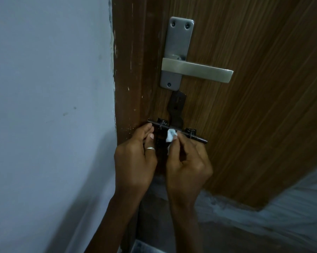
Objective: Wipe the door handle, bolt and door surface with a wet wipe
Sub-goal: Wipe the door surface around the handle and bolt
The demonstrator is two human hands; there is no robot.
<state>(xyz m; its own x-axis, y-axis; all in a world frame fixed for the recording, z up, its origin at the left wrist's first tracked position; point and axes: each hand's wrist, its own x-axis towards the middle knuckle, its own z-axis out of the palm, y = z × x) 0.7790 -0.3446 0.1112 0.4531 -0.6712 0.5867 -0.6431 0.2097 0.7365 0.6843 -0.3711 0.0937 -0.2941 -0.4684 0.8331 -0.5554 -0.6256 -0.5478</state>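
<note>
A brown wooden door (245, 52) carries a silver lever handle (196, 69) on a grey plate. Below the handle a dark sliding bolt (199, 136) runs across the door, its hasp arm pointing up toward the plate. My right hand (187, 165) pinches a small crumpled white wet wipe (171, 135) and presses it against the middle of the bolt. My left hand (135, 157), wearing a silver ring, rests with straight fingers on the door beside the bolt's left end.
The brown door frame (128, 70) with chipped paint meets a pale blue-white wall (50, 106) on the left. A light fabric (290, 216) lies at the lower right, near the door's bottom.
</note>
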